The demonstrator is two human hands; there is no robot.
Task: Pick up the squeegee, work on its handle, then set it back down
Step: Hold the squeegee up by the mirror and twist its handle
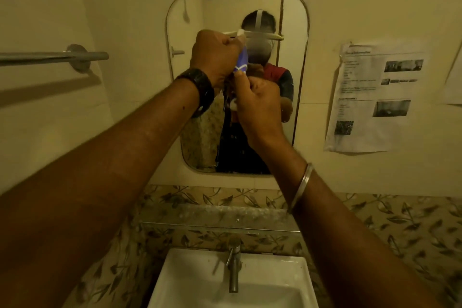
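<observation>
while the left hand point(216, 56) grips the squeegee point(242, 56), the right hand point(258, 102) seemingly pinches its handle.

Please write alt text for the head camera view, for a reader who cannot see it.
Two bare hands hold a squeegee up before a wall mirror: the left hand grips its blue handle, the right hand pinches the handle's lower end. Below are a white sink with a metal tap; a towel bar is left, printed papers right.
</observation>
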